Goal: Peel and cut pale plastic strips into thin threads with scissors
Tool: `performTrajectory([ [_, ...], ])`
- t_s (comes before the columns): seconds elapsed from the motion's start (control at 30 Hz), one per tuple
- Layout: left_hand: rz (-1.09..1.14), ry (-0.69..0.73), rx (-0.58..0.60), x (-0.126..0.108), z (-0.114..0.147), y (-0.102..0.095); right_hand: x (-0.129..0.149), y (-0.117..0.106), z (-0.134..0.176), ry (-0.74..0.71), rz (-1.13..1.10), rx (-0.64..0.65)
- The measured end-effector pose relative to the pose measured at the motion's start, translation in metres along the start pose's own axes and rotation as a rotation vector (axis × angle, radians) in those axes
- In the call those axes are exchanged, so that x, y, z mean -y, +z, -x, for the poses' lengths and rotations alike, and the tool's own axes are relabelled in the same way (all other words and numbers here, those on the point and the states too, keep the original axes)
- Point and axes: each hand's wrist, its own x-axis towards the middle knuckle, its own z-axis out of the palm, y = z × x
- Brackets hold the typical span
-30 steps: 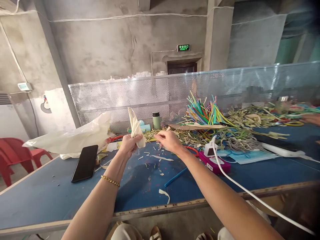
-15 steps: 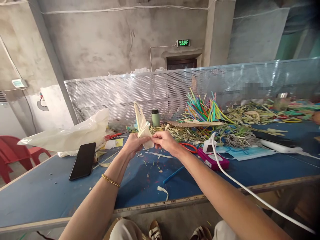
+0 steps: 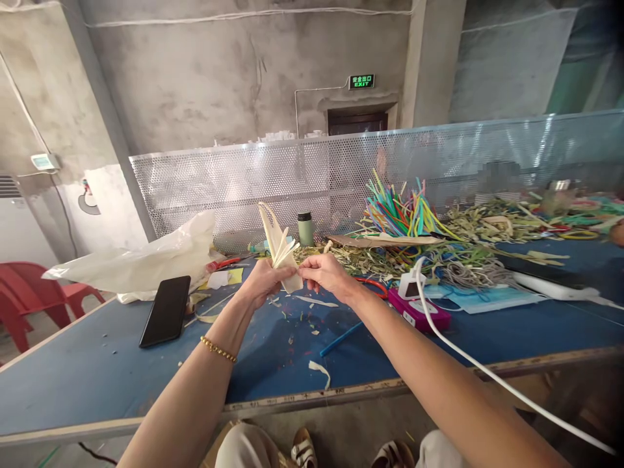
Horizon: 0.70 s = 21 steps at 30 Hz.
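Note:
My left hand is closed around the lower part of a bunch of pale cream husk-like strips. The strips fan upward out of the fist, and one of them bends over in a loop at the top. Close on its right, my right hand pinches the lower right edge of the same bunch between thumb and fingertips. Both hands are raised a little over the blue table. What the fingertips do at the pinch is too small to make out.
A black phone and a plastic bag lie left. Behind stand a green bottle and colourful pipe cleaners. Right are a purple box, a white cable and a blue mask. A blue stick lies nearer.
The strips above my left hand have spread wider apart. Both hands keep their hold at nearly the same place, and the whole view has shifted slightly.

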Motion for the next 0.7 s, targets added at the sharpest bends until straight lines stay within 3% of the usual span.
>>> performTrajectory([
  [0.13,-0.061,0.018,-0.020,0.000,0.000,0.001,-0.005,0.001,-0.002,-0.010,0.022,-0.010],
  [0.43,-0.043,-0.004,-0.008,0.002,-0.001,0.002,-0.019,0.001,-0.009,-0.149,0.307,-0.059],
  [0.7,-0.004,0.007,0.005,0.002,0.000,0.002,-0.018,0.001,-0.007,-0.160,0.329,-0.047],
])
